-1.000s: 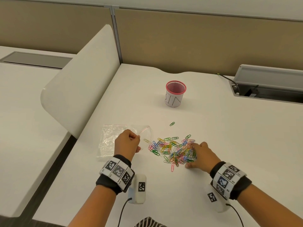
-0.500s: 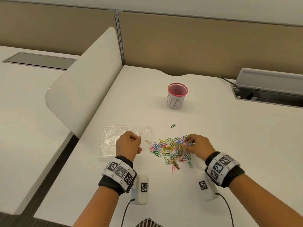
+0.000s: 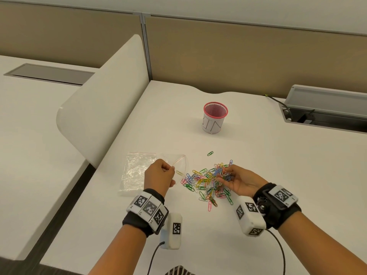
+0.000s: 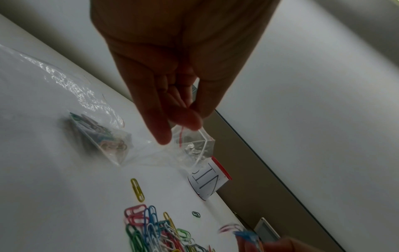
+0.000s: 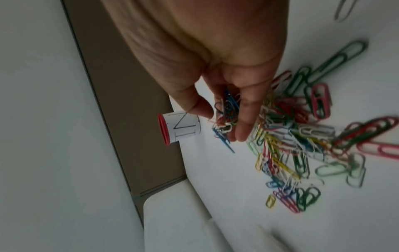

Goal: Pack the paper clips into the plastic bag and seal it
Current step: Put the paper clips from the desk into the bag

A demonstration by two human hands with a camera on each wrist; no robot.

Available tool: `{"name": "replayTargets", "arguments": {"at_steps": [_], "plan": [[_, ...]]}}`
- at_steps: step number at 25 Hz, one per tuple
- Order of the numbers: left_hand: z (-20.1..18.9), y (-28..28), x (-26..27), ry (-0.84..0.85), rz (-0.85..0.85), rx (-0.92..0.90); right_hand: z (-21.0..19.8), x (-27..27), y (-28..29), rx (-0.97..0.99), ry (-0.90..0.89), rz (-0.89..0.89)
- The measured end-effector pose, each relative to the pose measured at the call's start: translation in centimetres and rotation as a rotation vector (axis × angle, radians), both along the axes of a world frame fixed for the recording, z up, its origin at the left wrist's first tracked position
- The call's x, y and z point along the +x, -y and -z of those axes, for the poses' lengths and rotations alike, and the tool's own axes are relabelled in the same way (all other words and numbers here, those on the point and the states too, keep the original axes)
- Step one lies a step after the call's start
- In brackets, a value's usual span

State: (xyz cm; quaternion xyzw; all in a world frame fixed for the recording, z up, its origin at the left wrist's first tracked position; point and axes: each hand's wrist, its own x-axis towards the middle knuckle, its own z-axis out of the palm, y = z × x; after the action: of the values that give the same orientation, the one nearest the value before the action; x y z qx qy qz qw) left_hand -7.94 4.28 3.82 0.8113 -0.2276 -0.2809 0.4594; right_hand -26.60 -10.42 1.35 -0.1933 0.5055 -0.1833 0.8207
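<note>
— Head view, mid-task: how far along does the packing look?

— Early, I'd judge. The left hand (image 3: pixel 159 175) pinches the mouth of the plastic bag (image 3: pixel 177 164) between thumb and fingertips, holding it up and open just left of the pile. The left wrist view shows a small clump of clips already lying in the bag's bottom corner (image 4: pixel 101 136). The right hand (image 3: pixel 237 178) is curled around a small bunch of paper clips just above the heap, palm turned up.

— And what's left?

— Most of it. The paper clips (image 3: pixel 208 183) lie heaped on the white surface (image 3: pixel 278 175) between the two hands. One green clip (image 3: pixel 210 153) sits apart, toward the cup, and a yellow one (image 3: pixel 179 173) lies just beside the bag's mouth. All of that has to go in, and the red zip strip isn't pressed closed yet.

— Any room to work?

— Plenty. The pink-rimmed mesh cup (image 3: pixel 214 118) stands well behind the pile, and the curved divider (image 3: pixel 103 108) rises to the left, beyond a stack of spare bags (image 3: pixel 137 171). The cable tray (image 3: pixel 325 110) sits far right. The path from heap to bag is short and unobstructed; the near edge lies behind both wrists.
</note>
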Motion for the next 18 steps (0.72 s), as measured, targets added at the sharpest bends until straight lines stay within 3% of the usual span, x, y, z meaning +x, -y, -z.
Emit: {"name": "replayTargets", "arguments": {"at_steps": [5,18], "plan": [[0.0,0.4,-0.3,-0.007,0.007,0.008,-2.6,2.7,-1.7,0.015,0.111,-0.120],[0.0,0.8,-0.3,-0.008,0.017,-0.027,-6.0,9.4,-4.7,-0.131,0.033,-0.481]]}}
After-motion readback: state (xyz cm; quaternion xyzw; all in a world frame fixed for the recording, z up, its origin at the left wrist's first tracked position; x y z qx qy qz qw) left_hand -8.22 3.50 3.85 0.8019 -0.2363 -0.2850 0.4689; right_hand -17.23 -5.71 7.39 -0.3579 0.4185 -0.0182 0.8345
